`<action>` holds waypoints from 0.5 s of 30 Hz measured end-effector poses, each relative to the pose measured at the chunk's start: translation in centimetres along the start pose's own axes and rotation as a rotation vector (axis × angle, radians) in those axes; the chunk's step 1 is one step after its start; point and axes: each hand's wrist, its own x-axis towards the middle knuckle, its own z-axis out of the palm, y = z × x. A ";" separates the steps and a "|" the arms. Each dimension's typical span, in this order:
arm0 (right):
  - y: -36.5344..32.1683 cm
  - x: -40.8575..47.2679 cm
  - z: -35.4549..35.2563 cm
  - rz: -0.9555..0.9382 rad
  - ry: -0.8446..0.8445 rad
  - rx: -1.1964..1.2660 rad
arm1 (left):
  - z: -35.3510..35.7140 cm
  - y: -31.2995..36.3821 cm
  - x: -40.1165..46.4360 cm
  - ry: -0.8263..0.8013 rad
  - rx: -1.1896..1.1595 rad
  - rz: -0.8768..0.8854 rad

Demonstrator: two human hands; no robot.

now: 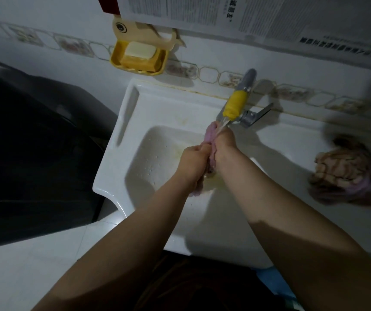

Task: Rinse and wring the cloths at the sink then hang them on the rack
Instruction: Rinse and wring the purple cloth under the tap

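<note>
Both hands wring one cloth at mid-frame.
Left hand (pixel 194 163) and right hand (pixel 223 142) grip a pink cloth (pixel 210 133) between them; a second cloth (pixel 346 169) lies right, two altogether.

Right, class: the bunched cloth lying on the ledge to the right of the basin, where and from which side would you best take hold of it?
Grip the bunched cloth at its raised, crumpled top, coming from above with the right hand. It lies in a loose heap on the flat sink ledge, so its folds stand proud and pinch easily, while its edges lie flat against the ledge.
</note>
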 end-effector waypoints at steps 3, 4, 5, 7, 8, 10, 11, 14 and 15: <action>-0.2 0.9 -1.4 -0.013 0.011 -0.162 | -1.3 -0.4 0.1 -0.013 -0.011 0.014; -0.4 1.2 -2.2 0.026 -0.005 -0.201 | -2.2 -0.5 0.4 -0.016 -0.055 0.017; -0.6 1.3 -3.2 0.038 -0.034 -0.236 | -3.1 -0.7 1.0 -0.021 -0.106 0.012; -0.9 0.9 -5.1 -0.016 -0.158 -0.299 | -5.3 -1.1 2.1 -0.031 -0.242 -0.034; -0.9 0.8 -5.9 -0.050 -0.221 -0.353 | -6.3 -1.4 2.7 -0.040 -0.317 -0.054; -0.9 0.4 -7.5 -0.069 -0.351 -0.452 | -7.9 -1.5 3.5 -0.063 -0.498 -0.066; -0.9 0.3 -8.0 -0.042 -0.393 -0.493 | -8.4 -1.5 3.7 -0.073 -0.581 -0.054; -0.6 0.0 -8.9 0.041 -0.492 -0.582 | -9.3 -1.0 3.8 -0.111 -0.695 0.012; -0.4 -0.2 -9.0 0.031 -0.493 -0.585 | -9.5 -0.9 3.7 -0.107 -0.695 0.013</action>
